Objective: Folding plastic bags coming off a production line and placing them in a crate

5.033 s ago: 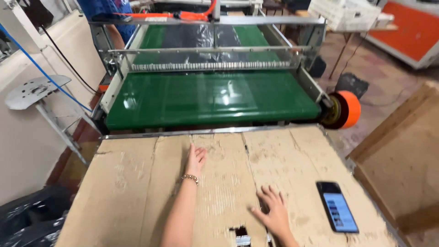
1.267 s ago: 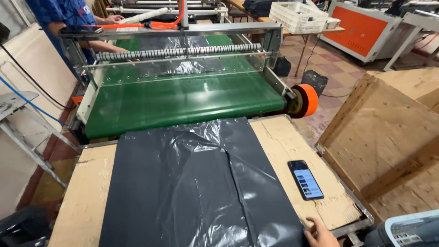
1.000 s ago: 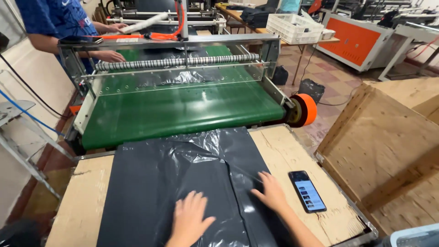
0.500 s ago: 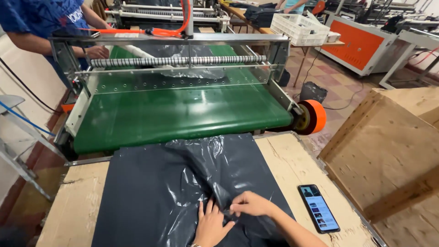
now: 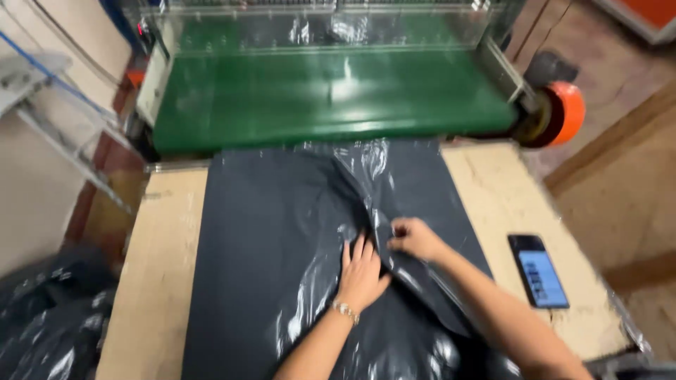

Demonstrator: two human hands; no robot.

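1. Black plastic sheet (image 5: 282,232) covers the middle of the cardboard table (image 5: 158,281), reaching from the near edge up to the green belt (image 5: 331,98) of the machine behind it.
2. Your left hand (image 5: 362,271) lies flat and open on the sheet, palm down, fingers spread and pointing away from you; a bracelet (image 5: 345,311) circles that wrist.
3. Your right hand (image 5: 415,238) sits just beside the left, its fingers pinched on a raised fold of the sheet.
4. That fold runs as a shiny ridge from between your hands up toward the belt, and the sheet wrinkles around it.
5. To the left of your hands the sheet lies fairly smooth.
6. Bare cardboard shows on both sides of the sheet.
7. On the right strip a phone (image 5: 539,271) lies face up with its screen lit, well apart from your hands.
8. An orange roller end (image 5: 567,112) stands at the belt's right corner.
9. More black plastic (image 5: 42,324) is heaped on the floor at lower left, blurred.
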